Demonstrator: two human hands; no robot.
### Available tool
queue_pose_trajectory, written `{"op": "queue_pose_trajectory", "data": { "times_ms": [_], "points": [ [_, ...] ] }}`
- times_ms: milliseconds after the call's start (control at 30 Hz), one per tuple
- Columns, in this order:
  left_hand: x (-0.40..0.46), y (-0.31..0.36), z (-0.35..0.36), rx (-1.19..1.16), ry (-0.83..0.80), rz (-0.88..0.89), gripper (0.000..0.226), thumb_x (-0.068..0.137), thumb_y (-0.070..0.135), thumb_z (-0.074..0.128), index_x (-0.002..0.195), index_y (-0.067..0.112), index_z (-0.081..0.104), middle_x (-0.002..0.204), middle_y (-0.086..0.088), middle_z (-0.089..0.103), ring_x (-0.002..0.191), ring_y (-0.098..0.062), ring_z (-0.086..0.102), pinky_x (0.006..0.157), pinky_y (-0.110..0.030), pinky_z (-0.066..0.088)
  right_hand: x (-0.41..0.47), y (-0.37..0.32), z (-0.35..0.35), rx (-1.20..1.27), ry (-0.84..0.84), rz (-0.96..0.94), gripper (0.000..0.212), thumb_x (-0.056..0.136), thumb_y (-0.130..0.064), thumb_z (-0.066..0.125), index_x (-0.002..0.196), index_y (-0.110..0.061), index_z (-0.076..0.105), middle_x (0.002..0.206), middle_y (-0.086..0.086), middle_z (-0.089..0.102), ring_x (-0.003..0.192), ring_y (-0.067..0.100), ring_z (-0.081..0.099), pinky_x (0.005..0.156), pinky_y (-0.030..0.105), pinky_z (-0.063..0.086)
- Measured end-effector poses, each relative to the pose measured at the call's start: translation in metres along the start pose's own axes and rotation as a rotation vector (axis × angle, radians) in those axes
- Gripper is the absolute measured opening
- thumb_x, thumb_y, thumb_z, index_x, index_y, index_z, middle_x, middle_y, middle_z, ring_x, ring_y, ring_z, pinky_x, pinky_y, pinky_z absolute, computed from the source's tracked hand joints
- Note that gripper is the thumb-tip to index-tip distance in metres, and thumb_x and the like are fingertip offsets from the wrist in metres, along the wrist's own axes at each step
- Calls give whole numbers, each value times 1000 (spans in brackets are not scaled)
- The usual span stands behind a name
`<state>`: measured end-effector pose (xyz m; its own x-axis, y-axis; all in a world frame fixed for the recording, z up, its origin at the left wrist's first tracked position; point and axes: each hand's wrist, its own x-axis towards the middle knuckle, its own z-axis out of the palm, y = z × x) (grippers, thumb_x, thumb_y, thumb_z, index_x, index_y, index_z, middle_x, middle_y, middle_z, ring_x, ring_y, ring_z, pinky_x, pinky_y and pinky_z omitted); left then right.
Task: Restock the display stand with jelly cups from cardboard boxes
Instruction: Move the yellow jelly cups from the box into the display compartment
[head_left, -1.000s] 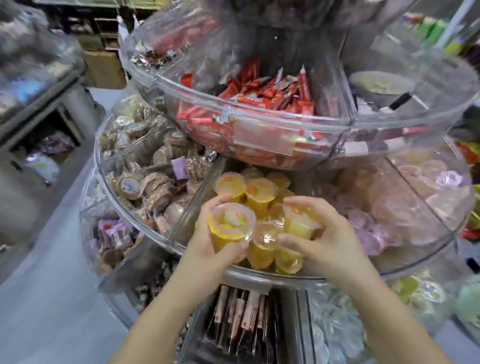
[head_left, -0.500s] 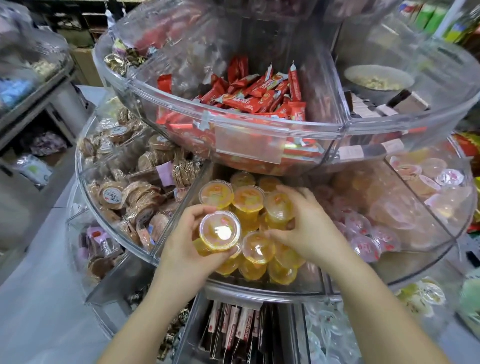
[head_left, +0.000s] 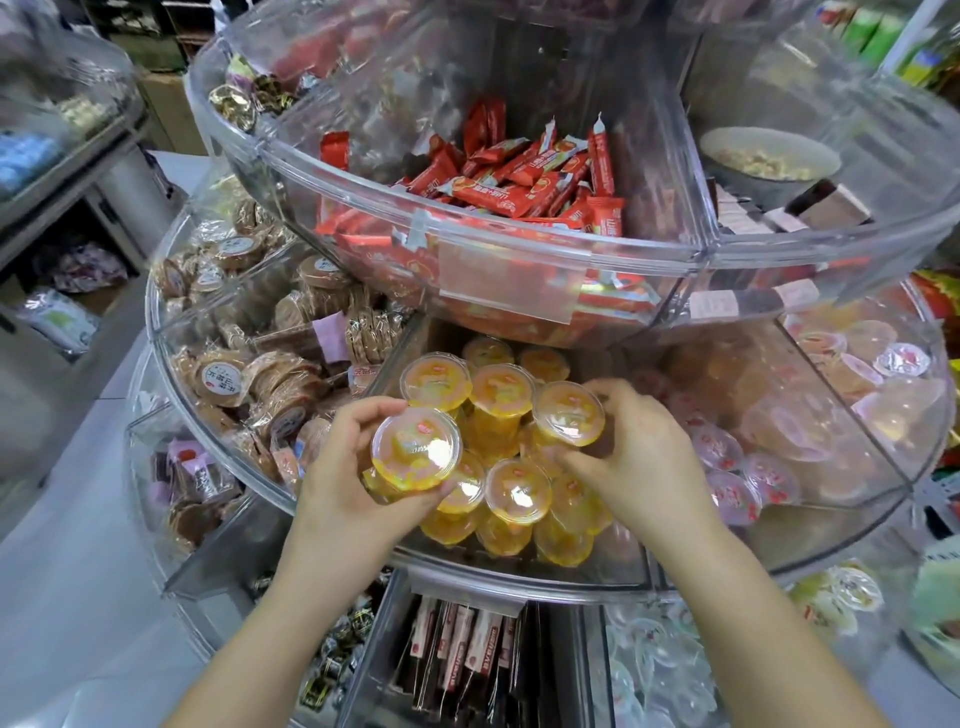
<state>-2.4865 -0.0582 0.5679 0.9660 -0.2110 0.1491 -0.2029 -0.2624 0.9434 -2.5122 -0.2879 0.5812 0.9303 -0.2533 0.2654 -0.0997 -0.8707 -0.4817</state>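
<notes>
The top of the clear plastic display stand (head_left: 519, 260) is cut off by the upper edge, and its lowest tier shows only partly behind the forearms; the packets down there are too dark to read. The glossy walls throw glare, so the pale cups in the right-hand compartment (head_left: 852, 415) blur into soft pink and peach shapes.

In the middle tier, the wedge-shaped centre compartment holds a heap of yellow jelly cups (head_left: 514, 452), small round tubs with domed clear lids that catch the light. The left hand (head_left: 337, 467) grips one jelly cup (head_left: 415, 449) by its rim, thumb below and fingers curled over the far side, lid tilted toward the camera, just above the front of the heap. The right hand (head_left: 639, 457) has its fingers curled around another cup (head_left: 569, 413) at the right of the heap; whether that cup rests on the others is hidden by the fingers.

Red crinkly foil-wrapped bars (head_left: 524, 182) fill the tier above, and flat round brown biscuits (head_left: 249, 374) in clear wrap lie in the compartment to the left
</notes>
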Motion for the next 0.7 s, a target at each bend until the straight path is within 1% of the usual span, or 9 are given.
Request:
{"op": "queue_pose_trajectory", "data": {
  "times_ms": [67, 167, 233, 267, 367, 467, 533, 633, 700],
  "points": [
    [0, -3, -3, 11, 23, 2, 63, 53, 46, 81, 107, 45, 50, 103, 14, 66, 95, -3, 63, 78, -27, 51, 0, 0, 1, -15, -10, 17, 59, 62, -45, 79, 110, -24, 52, 100, -4, 63, 97, 19, 55, 73, 29, 42],
    [-1, -10, -8, 29, 55, -11, 62, 53, 46, 82, 106, 46, 50, 105, 13, 64, 98, -6, 62, 85, -38, 53, -1, -1, -5, -4, -65, 6, 84, 60, -45, 81, 131, -20, 43, 120, 1, 55, 113, 21, 51, 89, 30, 41],
    [-2, -12, -11, 22, 76, -24, 62, 51, 52, 81, 105, 46, 50, 106, 14, 64, 100, -9, 63, 87, -41, 53, -5, -4, -11, 25, -36, -2, 95, 58, -46, 81, 138, -22, 35, 123, -2, 47, 115, 17, 48, 90, 31, 43],
    [-2, -13, -12, 29, 85, -25, 62, 51, 55, 81, 103, 47, 50, 106, 16, 63, 99, -8, 63, 86, -40, 53, -7, -7, -15, 49, 3, -19, 95, 58, -47, 80, 138, -24, 35, 121, -4, 44, 111, 13, 48, 86, 27, 44],
    [-1, -13, -14, 110, 113, -16, 59, 52, 57, 77, 102, 48, 48, 105, 21, 61, 98, -2, 61, 86, -29, 52, -14, -22, -19, 123, 90, -148, 77, 64, -46, 72, 132, -25, 44, 109, -12, 41, 85, -2, 42, 71, 8, 36],
    [3, -12, -12, 219, 117, 24, 56, 59, 47, 77, 104, 49, 44, 110, 18, 56, 104, -3, 56, 89, -22, 49, -19, -37, -15, 236, 44, -230, 56, 71, -39, 68, 122, -24, 54, 102, -13, 43, 81, -11, 44, 70, 2, 37],
    [5, -11, -9, 227, 112, 32, 60, 62, 41, 79, 110, 46, 43, 114, 14, 55, 106, -2, 55, 90, -21, 48, -22, -43, -9, 283, 8, -250, 49, 73, -33, 69, 119, -23, 57, 103, -11, 46, 78, -11, 45, 72, 2, 36],
    [10, -10, -5, 220, 108, 3, 70, 62, 40, 81, 118, 41, 39, 119, 8, 55, 107, -5, 54, 93, -32, 49, -24, -46, -1, 317, -13, -246, 42, 76, -26, 71, 116, -24, 58, 103, -11, 48, 71, 1, 45, 69, 7, 38],
    [12, -10, -4, 196, 95, -12, 76, 61, 40, 82, 123, 39, 37, 121, 8, 54, 110, -6, 54, 96, -33, 48, -25, -46, 1, 320, -22, -249, 40, 77, -22, 73, 114, -25, 59, 101, -14, 48, 70, 3, 44, 68, 8, 38]
  ]
}}
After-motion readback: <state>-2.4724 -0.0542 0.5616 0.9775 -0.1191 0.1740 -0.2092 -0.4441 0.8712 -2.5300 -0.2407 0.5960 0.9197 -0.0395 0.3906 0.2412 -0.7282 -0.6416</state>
